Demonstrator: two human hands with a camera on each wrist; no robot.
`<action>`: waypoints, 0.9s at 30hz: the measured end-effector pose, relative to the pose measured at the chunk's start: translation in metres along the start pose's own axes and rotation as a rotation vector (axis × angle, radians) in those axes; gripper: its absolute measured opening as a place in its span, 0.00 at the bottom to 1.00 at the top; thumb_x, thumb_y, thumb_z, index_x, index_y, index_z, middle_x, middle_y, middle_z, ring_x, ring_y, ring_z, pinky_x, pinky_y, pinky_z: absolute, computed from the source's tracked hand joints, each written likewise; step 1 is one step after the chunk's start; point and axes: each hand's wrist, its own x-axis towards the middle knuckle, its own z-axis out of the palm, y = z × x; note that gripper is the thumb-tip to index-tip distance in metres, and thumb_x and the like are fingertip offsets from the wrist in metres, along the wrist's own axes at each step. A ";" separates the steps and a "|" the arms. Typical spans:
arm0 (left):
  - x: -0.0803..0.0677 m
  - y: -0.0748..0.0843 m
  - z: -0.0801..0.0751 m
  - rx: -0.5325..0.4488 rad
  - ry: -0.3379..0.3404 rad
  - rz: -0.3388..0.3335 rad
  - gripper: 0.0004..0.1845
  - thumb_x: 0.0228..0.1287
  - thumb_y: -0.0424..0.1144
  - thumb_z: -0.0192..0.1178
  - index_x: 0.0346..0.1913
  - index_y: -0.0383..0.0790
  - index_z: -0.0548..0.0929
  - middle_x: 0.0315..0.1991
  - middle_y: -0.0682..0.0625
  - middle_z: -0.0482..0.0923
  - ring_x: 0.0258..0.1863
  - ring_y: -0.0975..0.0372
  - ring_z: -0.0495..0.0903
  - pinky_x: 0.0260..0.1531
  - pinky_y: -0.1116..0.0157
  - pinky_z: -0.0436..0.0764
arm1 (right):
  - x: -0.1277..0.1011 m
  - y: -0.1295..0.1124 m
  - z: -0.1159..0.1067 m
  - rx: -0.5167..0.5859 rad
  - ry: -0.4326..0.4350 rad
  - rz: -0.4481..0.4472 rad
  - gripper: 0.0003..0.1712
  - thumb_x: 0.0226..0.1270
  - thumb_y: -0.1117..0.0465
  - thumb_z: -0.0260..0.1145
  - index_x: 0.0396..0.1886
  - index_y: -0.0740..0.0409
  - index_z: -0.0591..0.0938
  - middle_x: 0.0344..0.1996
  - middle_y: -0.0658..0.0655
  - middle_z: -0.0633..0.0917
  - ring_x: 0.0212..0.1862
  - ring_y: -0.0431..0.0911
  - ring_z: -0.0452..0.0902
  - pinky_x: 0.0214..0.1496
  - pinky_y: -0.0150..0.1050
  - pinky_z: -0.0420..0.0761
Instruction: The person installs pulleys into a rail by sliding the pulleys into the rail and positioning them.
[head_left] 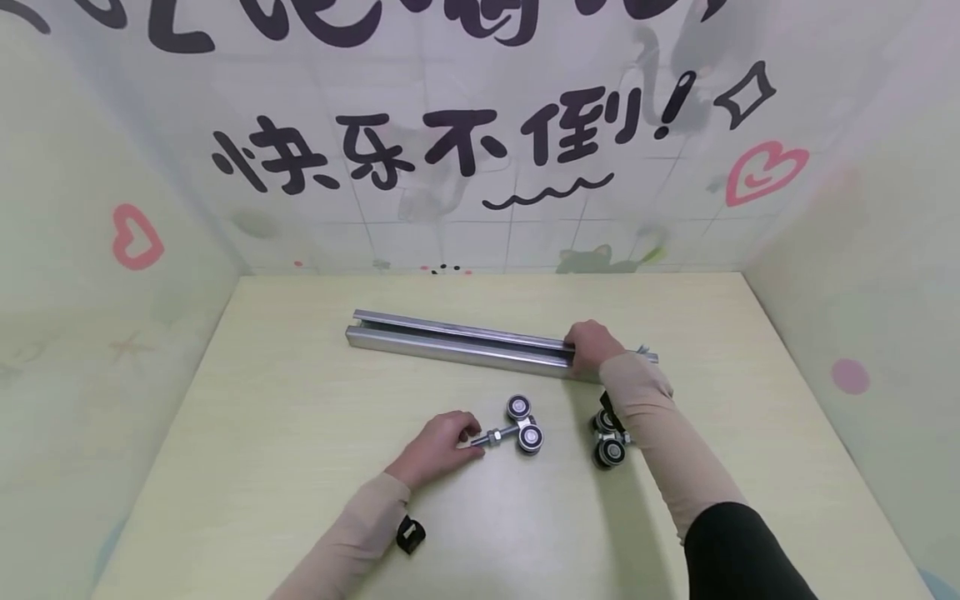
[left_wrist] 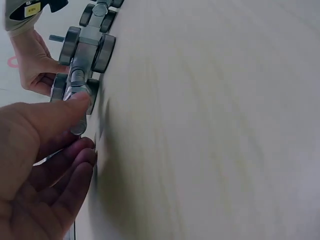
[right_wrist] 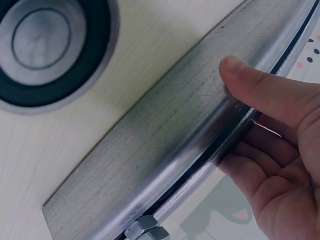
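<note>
A roller trolley (head_left: 529,437), with black-rimmed wheels and a threaded bolt, lies on the table with its wheels to the right. My left hand (head_left: 438,448) pinches the end of that bolt, thumb on top in the left wrist view. Behind it, a long slotted metal channel (head_left: 450,342) lies across the table, slot facing up. Near the channel's right end my right hand (head_left: 592,346) grips it, the thumb (right_wrist: 245,80) against the near wall and the fingers on the far side. A hex nut (right_wrist: 142,227) shows at the slot, close to that end.
A second roller trolley (head_left: 611,452) stands under my right forearm, partly hidden by the sleeve. The pale wooden table (head_left: 262,417) is bounded by a printed back wall (head_left: 465,242) and side walls.
</note>
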 end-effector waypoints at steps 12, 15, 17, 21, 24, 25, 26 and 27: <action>-0.001 0.002 0.003 -0.059 -0.004 -0.026 0.07 0.50 0.34 0.65 0.32 0.35 0.80 0.25 0.51 0.79 0.25 0.67 0.76 0.27 0.74 0.77 | 0.002 0.003 0.001 -0.005 0.000 0.002 0.16 0.30 0.73 0.70 0.28 0.62 0.84 0.27 0.56 0.83 0.31 0.48 0.75 0.39 0.40 0.77; -0.002 0.002 0.002 -0.052 -0.004 -0.022 0.06 0.50 0.33 0.65 0.32 0.35 0.80 0.25 0.51 0.79 0.25 0.66 0.76 0.27 0.74 0.77 | 0.003 0.003 0.002 0.000 -0.003 0.000 0.15 0.30 0.73 0.70 0.27 0.61 0.84 0.26 0.55 0.83 0.30 0.47 0.75 0.38 0.40 0.78; -0.003 0.001 0.002 -0.053 -0.004 -0.022 0.06 0.50 0.33 0.65 0.32 0.35 0.80 0.26 0.51 0.79 0.25 0.66 0.76 0.27 0.74 0.77 | 0.003 0.003 0.002 -0.001 -0.004 -0.005 0.15 0.30 0.73 0.70 0.26 0.61 0.84 0.25 0.55 0.83 0.29 0.47 0.75 0.38 0.40 0.78; -0.005 0.001 -0.001 -0.052 0.001 -0.023 0.06 0.50 0.32 0.64 0.32 0.35 0.80 0.26 0.51 0.79 0.25 0.66 0.77 0.27 0.74 0.77 | 0.002 0.002 0.002 -0.003 -0.010 0.004 0.15 0.30 0.73 0.70 0.26 0.61 0.84 0.25 0.54 0.83 0.29 0.47 0.74 0.37 0.39 0.77; -0.008 -0.001 -0.005 -0.054 0.001 -0.029 0.06 0.50 0.32 0.65 0.31 0.35 0.80 0.25 0.51 0.79 0.25 0.66 0.76 0.27 0.74 0.77 | 0.002 0.002 0.002 0.002 -0.015 0.018 0.16 0.30 0.73 0.69 0.27 0.61 0.84 0.27 0.55 0.83 0.30 0.47 0.74 0.37 0.39 0.77; -0.009 -0.002 -0.006 -0.052 0.002 -0.030 0.06 0.50 0.32 0.65 0.31 0.35 0.80 0.25 0.51 0.79 0.25 0.67 0.76 0.27 0.74 0.77 | 0.003 0.002 0.002 0.003 -0.018 0.023 0.17 0.31 0.73 0.69 0.29 0.61 0.84 0.28 0.55 0.83 0.31 0.47 0.75 0.38 0.39 0.77; -0.011 -0.003 -0.007 -0.052 0.004 -0.031 0.05 0.50 0.32 0.65 0.31 0.35 0.81 0.25 0.51 0.79 0.25 0.67 0.76 0.27 0.74 0.77 | 0.003 0.002 0.002 0.006 -0.022 0.027 0.18 0.31 0.73 0.69 0.30 0.62 0.84 0.29 0.56 0.83 0.32 0.48 0.75 0.39 0.40 0.77; -0.012 -0.005 -0.009 -0.054 0.004 -0.030 0.05 0.50 0.32 0.65 0.31 0.35 0.81 0.25 0.51 0.79 0.25 0.67 0.76 0.27 0.74 0.77 | 0.003 0.002 0.002 0.006 -0.024 0.029 0.19 0.31 0.73 0.70 0.32 0.63 0.84 0.30 0.57 0.84 0.33 0.48 0.76 0.40 0.41 0.78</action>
